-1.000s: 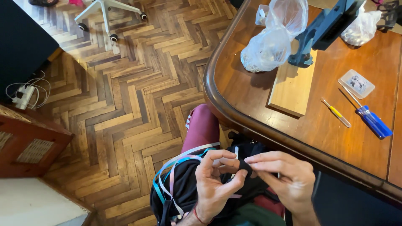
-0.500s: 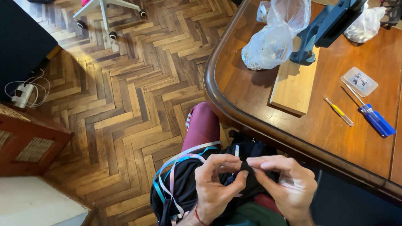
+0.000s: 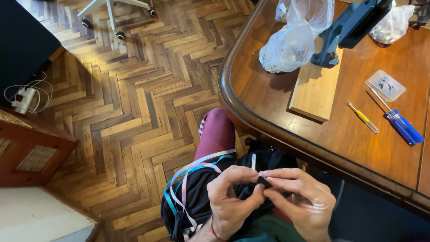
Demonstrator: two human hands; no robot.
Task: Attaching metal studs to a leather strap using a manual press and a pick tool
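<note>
Both hands pinch black fabric in the lap.
Left hand (image 3: 230, 199) and right hand (image 3: 299, 201) press fingers (image 3: 251, 193) on the black garment (image 3: 210, 192) (pastel ribbons (image 3: 188, 175) trailing).

Worktop (image 3: 268, 103) at right, floor (image 3: 134, 112) at left. On worktop: bag (image 3: 286, 47) at far edge, board (image 3: 316, 87) just right of it, screwdrivers (image 3: 398, 123) further right. Below worktop edge, left hand (image 3: 230, 199) and right hand (image 3: 300, 201) meet over fabric (image 3: 201, 197) on the lap, pinching a small part, possibly a clip (image 3: 263, 181).
</note>
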